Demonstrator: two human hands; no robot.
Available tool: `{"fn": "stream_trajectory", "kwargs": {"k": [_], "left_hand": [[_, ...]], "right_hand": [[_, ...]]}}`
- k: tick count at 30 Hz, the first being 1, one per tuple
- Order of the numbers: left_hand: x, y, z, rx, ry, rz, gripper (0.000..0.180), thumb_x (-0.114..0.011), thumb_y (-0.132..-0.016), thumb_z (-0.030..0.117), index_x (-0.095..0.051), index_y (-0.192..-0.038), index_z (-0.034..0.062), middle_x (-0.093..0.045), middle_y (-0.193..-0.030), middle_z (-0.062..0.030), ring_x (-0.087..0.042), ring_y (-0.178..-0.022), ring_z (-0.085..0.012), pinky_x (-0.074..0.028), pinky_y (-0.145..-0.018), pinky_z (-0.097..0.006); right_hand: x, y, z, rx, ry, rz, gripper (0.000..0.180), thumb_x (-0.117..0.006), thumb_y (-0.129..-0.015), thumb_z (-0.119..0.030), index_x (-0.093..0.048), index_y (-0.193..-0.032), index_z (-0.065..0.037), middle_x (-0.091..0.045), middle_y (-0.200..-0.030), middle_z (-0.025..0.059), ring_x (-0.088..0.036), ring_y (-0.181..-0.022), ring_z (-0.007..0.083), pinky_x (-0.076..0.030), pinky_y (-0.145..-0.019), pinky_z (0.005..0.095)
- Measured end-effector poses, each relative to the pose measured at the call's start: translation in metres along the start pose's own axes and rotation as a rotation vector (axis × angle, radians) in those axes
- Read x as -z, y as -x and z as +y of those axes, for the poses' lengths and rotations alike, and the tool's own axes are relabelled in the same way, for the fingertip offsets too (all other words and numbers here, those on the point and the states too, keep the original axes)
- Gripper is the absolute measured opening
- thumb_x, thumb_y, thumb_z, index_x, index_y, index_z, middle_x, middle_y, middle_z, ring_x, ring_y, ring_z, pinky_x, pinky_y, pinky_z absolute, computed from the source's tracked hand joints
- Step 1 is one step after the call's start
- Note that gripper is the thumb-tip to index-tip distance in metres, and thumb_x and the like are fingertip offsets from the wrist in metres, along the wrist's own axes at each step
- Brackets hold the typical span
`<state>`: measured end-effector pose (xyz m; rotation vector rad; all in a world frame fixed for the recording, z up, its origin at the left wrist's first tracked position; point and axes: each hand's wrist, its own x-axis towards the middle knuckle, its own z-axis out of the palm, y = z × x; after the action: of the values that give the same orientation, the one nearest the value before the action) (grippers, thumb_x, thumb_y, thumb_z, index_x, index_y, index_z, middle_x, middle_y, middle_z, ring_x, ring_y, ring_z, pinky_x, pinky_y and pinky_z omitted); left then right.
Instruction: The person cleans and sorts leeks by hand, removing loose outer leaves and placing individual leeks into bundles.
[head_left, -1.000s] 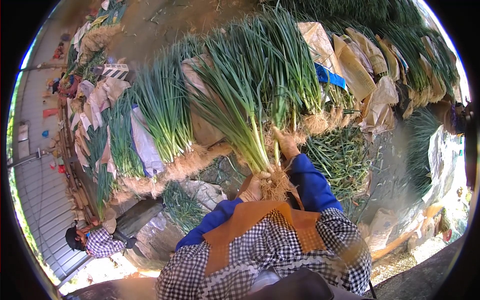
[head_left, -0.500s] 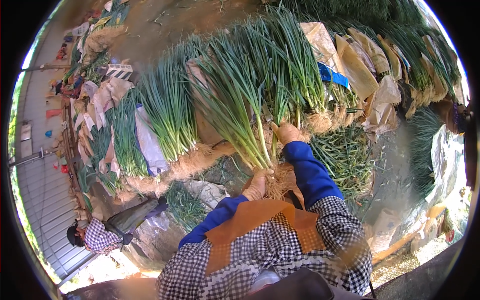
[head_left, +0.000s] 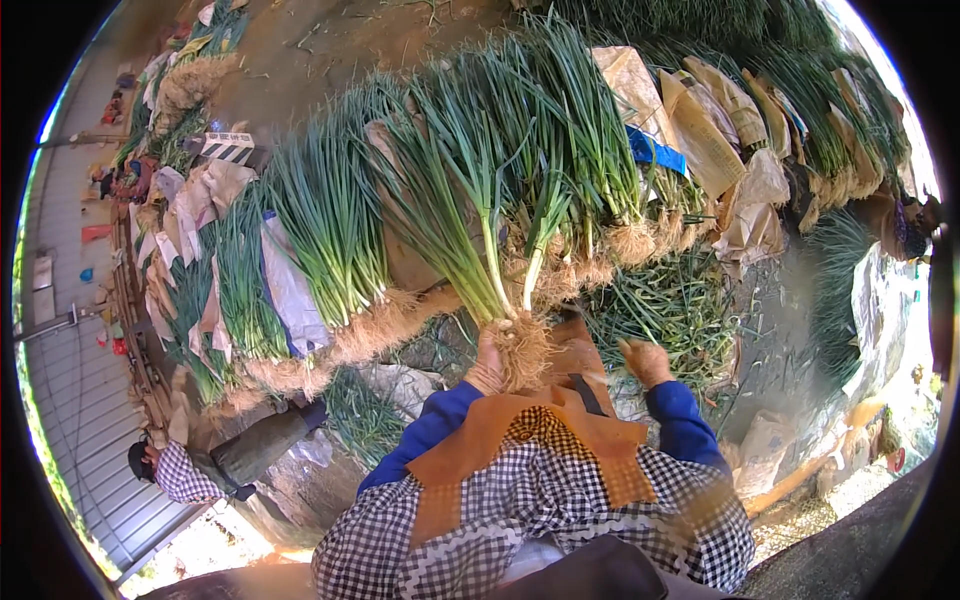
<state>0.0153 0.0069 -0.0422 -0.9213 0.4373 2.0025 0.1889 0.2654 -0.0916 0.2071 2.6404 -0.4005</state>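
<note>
My left hand (head_left: pixel 487 365) is closed round the lower white stalks of a bunch of green onions (head_left: pixel 475 270), just beside their pale, tangled roots (head_left: pixel 524 350). The long green leaves of this bunch fan up and away from me, over other bunches behind. Off to the right, my right hand (head_left: pixel 648 362) is apart from the bunch, its fingers curled. What it holds, if anything, is too small to make out. It is at the near edge of a heap of loose green leaves (head_left: pixel 680 310).
A long row of green onion bunches (head_left: pixel 335 230) curves across, with pale sacks (head_left: pixel 300 285) and brown paper (head_left: pixel 705 135) between them. A striped box (head_left: pixel 228 147) stands far left. Another person (head_left: pixel 190 470) in a checked top is at lower left. More leaves (head_left: pixel 370 415) lie left of me.
My right hand has left the onion stalks and moved right and toward me, over by the loose leaves. My left hand still grips the bunch, now slightly further left.
</note>
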Motion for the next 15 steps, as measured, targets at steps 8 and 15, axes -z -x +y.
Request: {"fn": "stream_trajectory", "kwargs": {"k": [8,15], "left_hand": [[0.015,-0.020,-0.004,-0.160,-0.189,-0.069,0.030,-0.046,-0.081,0.012,-0.050,-0.105,-0.0056,-0.058,-0.097,-0.0179,-0.061,-0.082,-0.0266,-0.055,-0.070,-0.036],[-0.003,-0.004,-0.006,-0.042,-0.104,-0.069,0.047,-0.047,-0.080,0.031,-0.051,-0.109,-0.0055,-0.059,-0.098,-0.0178,-0.060,-0.088,-0.0286,-0.052,-0.076,-0.042]], "right_hand": [[0.044,-0.178,-0.080,-0.417,-1.762,-0.159,0.049,-0.052,-0.086,-0.028,-0.039,-0.127,-0.003,-0.052,-0.113,0.0158,-0.053,-0.099,0.0277,-0.046,-0.082,0.0357],[0.024,-0.188,-0.121,-0.426,-1.405,0.134,0.049,-0.048,-0.084,-0.018,-0.035,-0.130,-0.006,-0.052,-0.113,0.0167,-0.053,-0.099,0.0285,-0.044,-0.085,0.0367]]}}
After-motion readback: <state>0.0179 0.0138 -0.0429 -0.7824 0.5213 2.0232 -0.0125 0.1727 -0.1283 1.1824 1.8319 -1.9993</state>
